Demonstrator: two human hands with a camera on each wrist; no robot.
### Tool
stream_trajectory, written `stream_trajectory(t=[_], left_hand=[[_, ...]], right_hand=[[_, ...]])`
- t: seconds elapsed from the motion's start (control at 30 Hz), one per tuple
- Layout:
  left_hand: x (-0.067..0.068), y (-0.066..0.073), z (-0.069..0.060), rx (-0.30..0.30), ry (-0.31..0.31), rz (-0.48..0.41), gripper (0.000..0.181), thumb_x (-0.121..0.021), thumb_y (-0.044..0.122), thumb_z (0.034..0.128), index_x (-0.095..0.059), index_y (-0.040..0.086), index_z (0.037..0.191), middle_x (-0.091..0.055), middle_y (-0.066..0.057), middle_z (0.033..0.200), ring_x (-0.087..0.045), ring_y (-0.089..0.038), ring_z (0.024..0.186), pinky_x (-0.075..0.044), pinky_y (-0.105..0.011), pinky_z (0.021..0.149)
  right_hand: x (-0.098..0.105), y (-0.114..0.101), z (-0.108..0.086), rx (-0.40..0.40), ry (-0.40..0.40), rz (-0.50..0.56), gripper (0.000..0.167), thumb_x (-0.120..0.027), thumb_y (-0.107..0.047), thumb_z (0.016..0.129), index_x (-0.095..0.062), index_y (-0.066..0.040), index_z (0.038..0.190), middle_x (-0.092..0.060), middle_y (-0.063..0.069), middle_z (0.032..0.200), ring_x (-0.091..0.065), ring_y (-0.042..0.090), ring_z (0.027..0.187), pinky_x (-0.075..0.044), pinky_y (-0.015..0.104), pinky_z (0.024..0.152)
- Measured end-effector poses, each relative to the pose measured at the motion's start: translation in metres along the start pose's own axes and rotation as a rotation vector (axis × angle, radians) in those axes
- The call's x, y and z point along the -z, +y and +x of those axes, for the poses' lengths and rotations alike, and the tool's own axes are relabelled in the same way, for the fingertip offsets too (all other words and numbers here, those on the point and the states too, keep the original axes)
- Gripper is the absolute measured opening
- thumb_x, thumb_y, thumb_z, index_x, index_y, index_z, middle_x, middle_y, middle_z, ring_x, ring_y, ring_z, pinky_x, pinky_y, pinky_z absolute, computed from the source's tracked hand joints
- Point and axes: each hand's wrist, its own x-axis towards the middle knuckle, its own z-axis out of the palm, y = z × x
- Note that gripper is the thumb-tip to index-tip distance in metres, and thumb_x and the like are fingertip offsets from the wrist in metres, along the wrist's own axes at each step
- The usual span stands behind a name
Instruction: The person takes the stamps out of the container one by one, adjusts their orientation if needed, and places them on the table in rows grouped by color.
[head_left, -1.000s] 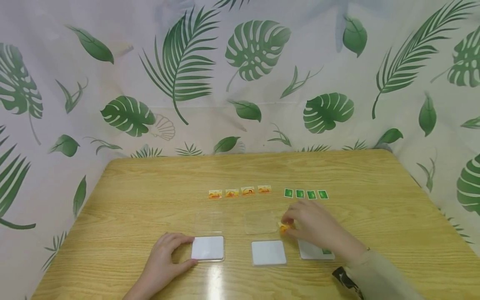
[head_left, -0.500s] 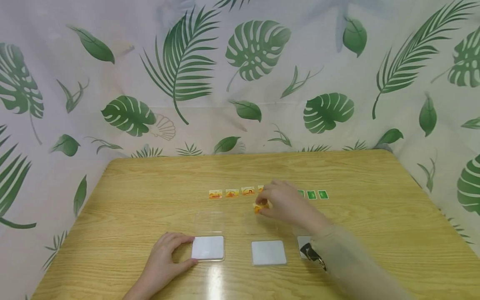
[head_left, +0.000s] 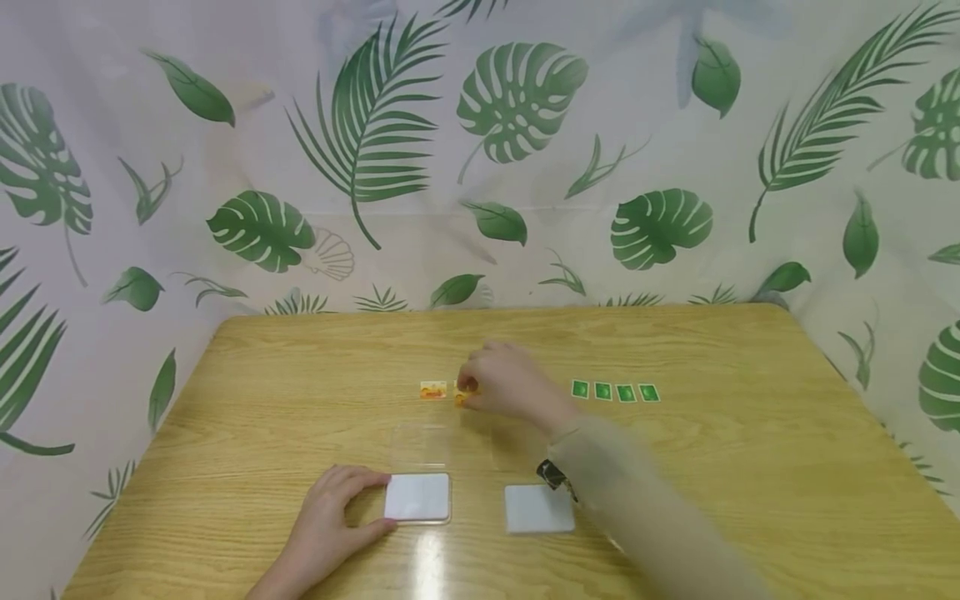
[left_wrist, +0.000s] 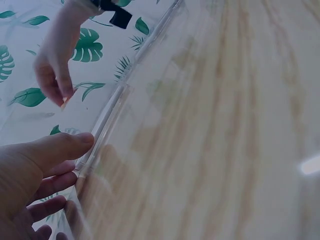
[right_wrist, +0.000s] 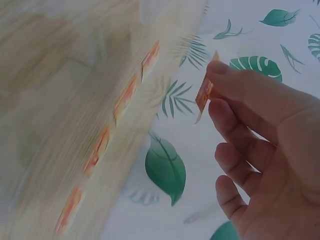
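Observation:
My right hand [head_left: 517, 383] pinches a small orange-and-yellow postage stamp [right_wrist: 204, 92] between thumb and index finger, its notched edge showing in the right wrist view. That hand hovers above the row of orange stamps [head_left: 432, 390] at the back of the table and covers most of them in the head view. In the right wrist view, several orange stamps [right_wrist: 125, 100] lie in a line below it. At the front left, my left hand [head_left: 330, 508] holds a clear plastic case [head_left: 417, 498] with a white card inside, thumb and fingers at its near and far corners.
Several green stamps [head_left: 614, 392] lie in a row at the back right. A second white-card case [head_left: 538, 509] sits front centre, partly behind my right sleeve [head_left: 645, 508]. A clear flat lid [head_left: 420, 446] lies behind the left case. A leaf-printed curtain [head_left: 420, 267] stands behind the wooden table [head_left: 225, 433].
My right hand has moved left and away from me with the stamp, from beside the right-hand case to over the orange row. My left hand has stayed at its case.

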Motion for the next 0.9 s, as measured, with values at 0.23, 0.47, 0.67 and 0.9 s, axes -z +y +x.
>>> stream_trajectory(t=[0.23,0.47,0.67,0.9], left_hand=[[0.002,-0.001,-0.001,0.016,-0.006,-0.011,0.046,-0.089,0.024,0.0646,-0.070,0.017,0.106,-0.063,0.010,0.105,-0.052,-0.015,0.105,-0.040,-0.046,0.093],[0.002,-0.001,0.000,0.039,-0.030,-0.023,0.045,-0.087,0.029,0.0670,-0.069,0.021,0.107,-0.062,0.011,0.108,-0.052,-0.015,0.107,-0.039,-0.047,0.096],[0.002,0.000,0.000,0.033,-0.023,-0.026,0.045,-0.088,0.025,0.0658,-0.070,0.018,0.106,-0.063,0.007,0.107,-0.052,-0.016,0.107,-0.038,-0.048,0.096],[0.001,-0.001,0.001,-0.020,0.023,0.001,0.045,-0.088,0.023,0.0637,-0.071,0.015,0.105,-0.064,0.005,0.106,-0.053,-0.017,0.105,-0.041,-0.045,0.093]], right_hand=[[-0.013,-0.014,0.045,0.007,-0.046,0.009,0.015,-0.076,-0.030,0.080,-0.074,-0.020,0.090,-0.062,-0.011,0.082,-0.053,0.012,0.083,-0.041,0.034,0.081],[-0.031,-0.027,0.075,-0.009,-0.133,0.034,0.019,-0.076,-0.034,0.081,-0.074,-0.020,0.094,-0.064,-0.013,0.083,-0.053,0.013,0.086,-0.041,0.034,0.085],[-0.047,-0.031,0.091,-0.064,-0.159,0.063,0.022,-0.075,-0.039,0.081,-0.073,-0.022,0.094,-0.063,-0.014,0.085,-0.052,0.015,0.091,-0.040,0.038,0.087],[-0.054,-0.039,0.094,-0.078,-0.134,0.056,0.019,-0.074,-0.035,0.082,-0.073,-0.020,0.094,-0.063,-0.012,0.086,-0.051,0.016,0.092,-0.039,0.035,0.083]])
